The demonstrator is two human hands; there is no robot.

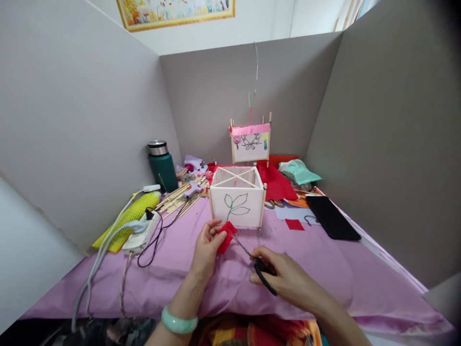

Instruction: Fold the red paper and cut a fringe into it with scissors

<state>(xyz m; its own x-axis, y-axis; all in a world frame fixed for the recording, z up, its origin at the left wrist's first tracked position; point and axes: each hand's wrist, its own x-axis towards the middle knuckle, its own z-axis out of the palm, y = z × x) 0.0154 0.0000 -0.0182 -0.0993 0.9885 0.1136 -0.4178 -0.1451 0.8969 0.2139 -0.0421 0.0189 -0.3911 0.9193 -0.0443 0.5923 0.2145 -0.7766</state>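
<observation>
My left hand (207,247) pinches a small piece of red paper (226,236) just above the purple table cover. My right hand (284,276) grips black-handled scissors (257,263), whose blades reach into the red paper. Right behind the paper stands a white paper lantern box (236,202) with a wooden stick frame and a green leaf drawing on its front. A pale green bangle sits on my left wrist.
A second small lantern (251,142) with a pink top stands at the back. A green flask (163,166), wooden sticks (180,197), a glue gun, a power strip (140,238) with cables, red paper sheets (275,185) and a black phone (332,217) lie around. Grey partition walls enclose the table.
</observation>
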